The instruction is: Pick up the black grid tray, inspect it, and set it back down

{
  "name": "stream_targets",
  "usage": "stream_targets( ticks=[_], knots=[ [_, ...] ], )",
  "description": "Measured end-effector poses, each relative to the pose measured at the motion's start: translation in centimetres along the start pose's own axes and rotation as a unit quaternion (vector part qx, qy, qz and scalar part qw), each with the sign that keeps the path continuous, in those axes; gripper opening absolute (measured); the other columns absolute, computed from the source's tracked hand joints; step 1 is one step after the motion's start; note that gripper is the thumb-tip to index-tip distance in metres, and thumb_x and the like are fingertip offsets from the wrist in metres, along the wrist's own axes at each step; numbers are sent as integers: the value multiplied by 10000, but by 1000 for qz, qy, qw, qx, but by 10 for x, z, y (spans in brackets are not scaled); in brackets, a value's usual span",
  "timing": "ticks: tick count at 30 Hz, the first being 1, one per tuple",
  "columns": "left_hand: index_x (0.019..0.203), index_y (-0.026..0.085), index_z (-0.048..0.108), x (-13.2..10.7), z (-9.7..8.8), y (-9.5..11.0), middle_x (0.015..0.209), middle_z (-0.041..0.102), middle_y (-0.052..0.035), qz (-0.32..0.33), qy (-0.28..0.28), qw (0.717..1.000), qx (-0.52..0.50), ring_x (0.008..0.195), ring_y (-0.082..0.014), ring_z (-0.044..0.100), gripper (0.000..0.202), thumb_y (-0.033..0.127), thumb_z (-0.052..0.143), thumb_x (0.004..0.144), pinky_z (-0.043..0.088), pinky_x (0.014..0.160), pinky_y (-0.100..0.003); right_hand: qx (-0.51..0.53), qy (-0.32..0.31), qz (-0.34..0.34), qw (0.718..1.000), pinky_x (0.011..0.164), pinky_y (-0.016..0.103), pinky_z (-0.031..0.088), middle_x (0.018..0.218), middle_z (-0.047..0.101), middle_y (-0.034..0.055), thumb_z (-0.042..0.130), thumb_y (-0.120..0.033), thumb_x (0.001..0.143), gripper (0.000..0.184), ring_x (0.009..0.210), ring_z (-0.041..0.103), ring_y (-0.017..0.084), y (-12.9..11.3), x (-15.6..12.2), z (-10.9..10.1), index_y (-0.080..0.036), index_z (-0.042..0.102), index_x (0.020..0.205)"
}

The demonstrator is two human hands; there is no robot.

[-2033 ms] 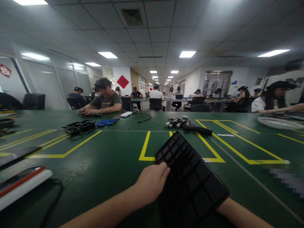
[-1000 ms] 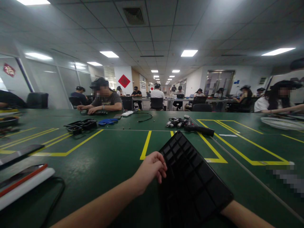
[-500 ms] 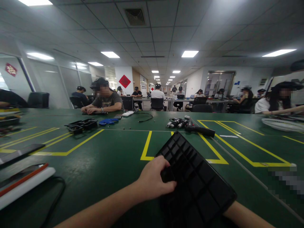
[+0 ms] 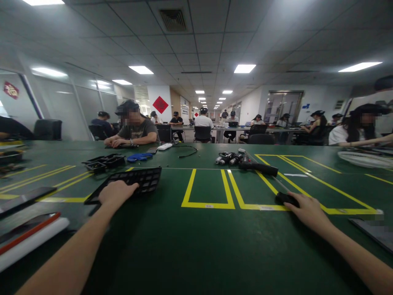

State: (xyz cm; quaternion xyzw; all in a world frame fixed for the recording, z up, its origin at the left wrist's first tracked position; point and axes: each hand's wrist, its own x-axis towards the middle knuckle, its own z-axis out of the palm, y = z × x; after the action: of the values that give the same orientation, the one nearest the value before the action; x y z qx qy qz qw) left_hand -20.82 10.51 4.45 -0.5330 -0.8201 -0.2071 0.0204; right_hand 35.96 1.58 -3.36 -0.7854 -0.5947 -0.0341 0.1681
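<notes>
Shows gridded black on the tray (image 4: 149, 179), black on the tool handle (image 4: 285, 199), green on the worktop (image 4: 190, 246), yellow on the tape (image 4: 193, 205)

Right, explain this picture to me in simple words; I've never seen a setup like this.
There is no robot here, just a person working bare-handed. The view comes from a camera on that person's head, looking forward and down. The left hand holds a black gridded tray. The right hand is on a small black object, too indistinct to name. On the green table, marked with yellow tape, lie black bins, a blue item and a cluster of dark parts with silvery ends.
</notes>
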Motion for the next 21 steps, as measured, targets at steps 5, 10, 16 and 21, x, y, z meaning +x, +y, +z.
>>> stream_targets(
  ticks=[5,10,16,21],
  knots=[
    [814,43,594,-7,-7,-9,1024,597,-217,-56,-24,995,78,945,-398,551,459,483,501,720,453,684,-425,-20,2,2,1000,957,450,370,1185,558,146,345,-406,782,543,1086,487,332,-7,-7,2,-105,489,1211],
    [1023,-13,549,-24,-2,25,1064,573,-224,93,58,992,62,1035,-363,515,373,225,336,831,437,786,-416,-20,-6,6,1000,967,441,364,1201,546,152,337,-407,784,553,1092,481,329,-10,-8,-1,-93,482,1215],
    [1096,159,564,-64,37,74,1067,599,-89,260,-56,964,-11,924,-184,585,365,117,308,839,443,792,-276,-26,-1,4,1000,1005,450,317,1221,531,156,340,-416,777,571,1139,454,317,-11,-8,0,-74,481,1211],
    [937,162,601,-79,43,82,989,582,-79,292,-119,948,-38,812,-184,585,234,240,406,835,445,691,-279,-22,77,-14,997,1023,453,286,1175,556,165,332,-481,765,606,1148,438,318,-7,-6,5,-62,508,1165]
  ],
)
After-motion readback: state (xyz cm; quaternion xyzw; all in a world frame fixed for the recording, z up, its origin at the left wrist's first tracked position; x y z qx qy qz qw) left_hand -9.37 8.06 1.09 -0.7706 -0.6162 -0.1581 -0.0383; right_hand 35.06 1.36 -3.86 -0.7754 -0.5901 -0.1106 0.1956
